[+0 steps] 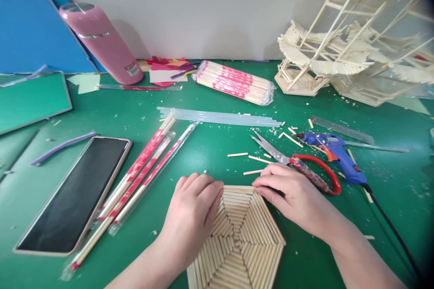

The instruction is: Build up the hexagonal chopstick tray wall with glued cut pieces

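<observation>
1. A hexagonal panel of wooden sticks [239, 239] lies flat on the green table [210, 153], near the centre, and looks nearly filled with concentric rows.
2. The left hand [193, 216] rests on the panel's far-left edge, fingers loosely curled and pressing down, gripping nothing.
3. The right hand [291, 194] touches the far-right edge with fingers extended flat, likewise holding nothing.
4. By my judgement only the outer rim may want more sticks; loose cut sticks [252, 159] lie just beyond the panel.
5. Red-handled scissors [298, 162] and a blue glue gun [334, 156] sit just right of the right hand.
6. Wrapped chopsticks [139, 180] and a phone [74, 192] lie to the left, clear of the panel.
</observation>
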`<state>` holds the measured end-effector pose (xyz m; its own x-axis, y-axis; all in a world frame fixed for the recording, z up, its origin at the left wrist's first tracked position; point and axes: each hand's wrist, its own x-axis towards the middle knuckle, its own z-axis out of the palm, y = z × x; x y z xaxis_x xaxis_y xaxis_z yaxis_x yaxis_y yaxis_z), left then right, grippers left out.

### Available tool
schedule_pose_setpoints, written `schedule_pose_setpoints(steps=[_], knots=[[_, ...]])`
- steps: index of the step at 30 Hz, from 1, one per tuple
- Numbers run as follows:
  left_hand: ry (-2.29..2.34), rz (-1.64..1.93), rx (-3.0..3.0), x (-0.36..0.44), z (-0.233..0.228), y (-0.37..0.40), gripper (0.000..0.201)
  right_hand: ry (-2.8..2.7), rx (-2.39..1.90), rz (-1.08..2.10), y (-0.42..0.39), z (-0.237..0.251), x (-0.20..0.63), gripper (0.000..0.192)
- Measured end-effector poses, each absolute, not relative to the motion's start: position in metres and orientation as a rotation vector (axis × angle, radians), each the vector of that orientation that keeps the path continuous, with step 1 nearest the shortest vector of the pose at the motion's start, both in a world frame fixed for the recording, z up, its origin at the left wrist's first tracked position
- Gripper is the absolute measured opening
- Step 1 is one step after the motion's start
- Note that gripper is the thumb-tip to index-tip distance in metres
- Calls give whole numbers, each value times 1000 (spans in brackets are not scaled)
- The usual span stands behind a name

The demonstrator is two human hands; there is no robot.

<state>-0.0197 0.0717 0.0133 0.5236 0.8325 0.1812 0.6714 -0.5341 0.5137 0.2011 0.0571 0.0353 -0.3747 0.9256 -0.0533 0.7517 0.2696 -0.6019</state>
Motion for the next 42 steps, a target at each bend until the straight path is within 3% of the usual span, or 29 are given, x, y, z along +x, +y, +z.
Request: schedule_pose_setpoints(steps=[21,42], knots=[[1265,588,2407,-19,13,70,18,-2151,-1513,859,57,35,205,23],[1280,747,2256,-16,13,68,12,-2188,-1555,864,56,31,199,18]])
